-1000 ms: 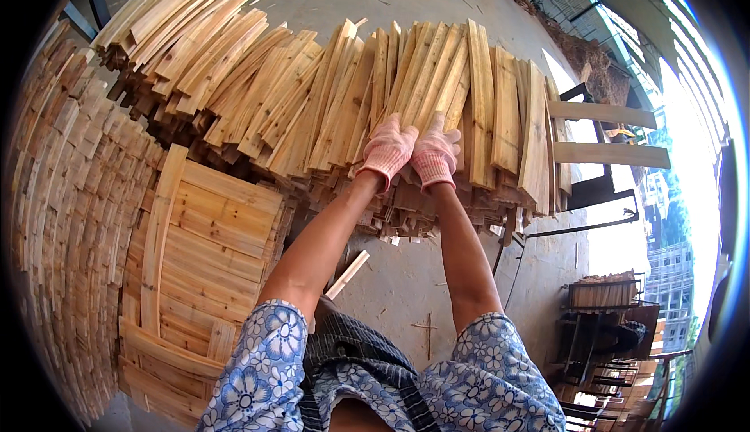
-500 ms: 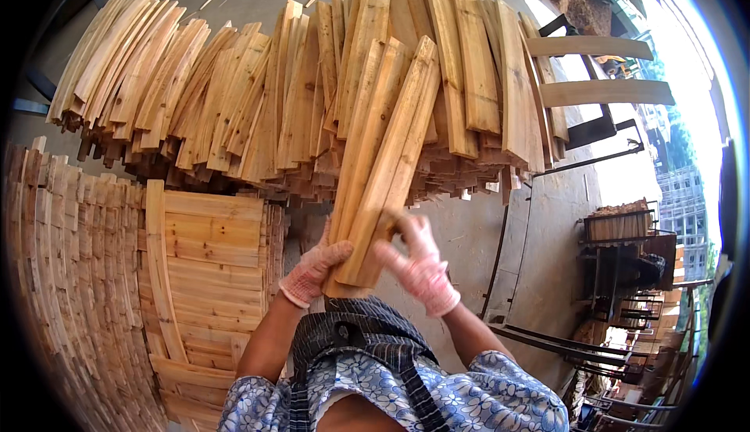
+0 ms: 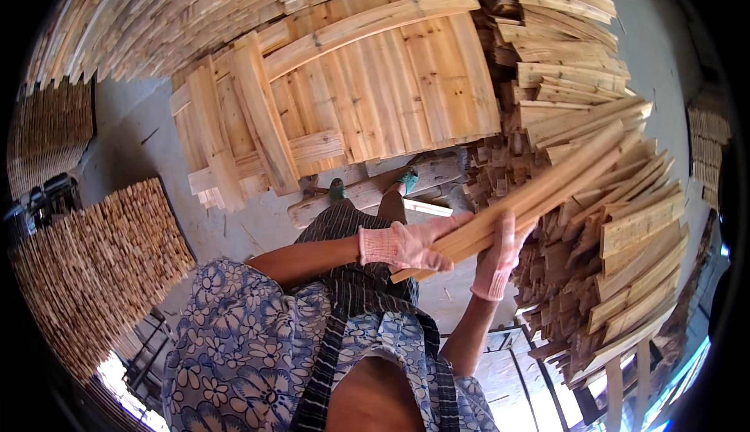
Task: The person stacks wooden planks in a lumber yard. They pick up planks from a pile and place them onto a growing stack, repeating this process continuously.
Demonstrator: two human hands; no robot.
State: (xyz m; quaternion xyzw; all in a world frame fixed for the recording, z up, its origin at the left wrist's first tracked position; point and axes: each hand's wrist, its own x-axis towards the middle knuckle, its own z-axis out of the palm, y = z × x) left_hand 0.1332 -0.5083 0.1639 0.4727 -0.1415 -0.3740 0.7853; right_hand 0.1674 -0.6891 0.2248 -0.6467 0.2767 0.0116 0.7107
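Several long, narrow wooden boards [image 3: 547, 178] lie together as a bundle, slanting from in front of my body up to the right. My left hand [image 3: 410, 244], in a pale pink knitted glove, is closed on the near end of the bundle. Gripping its right side a little farther along is my gloved right hand [image 3: 500, 254], with fingers against the boards' edge. The far end of the bundle passes over a long heap of loose boards [image 3: 637, 237], and I cannot tell whether it touches them.
A flat stack of boards [image 3: 375, 88] stands ahead of my feet, several loose boards lying across its top. Behind it rises a larger board stack [image 3: 234, 10]. To the left is another dense stack [image 3: 94, 268]. A thick plank [image 3: 312, 209] lies on the floor by my feet.
My body has turned left, so the loose heap is now at my right and the flat stack ahead. The boards came along. My right hand, blurred earlier, now grips their side.
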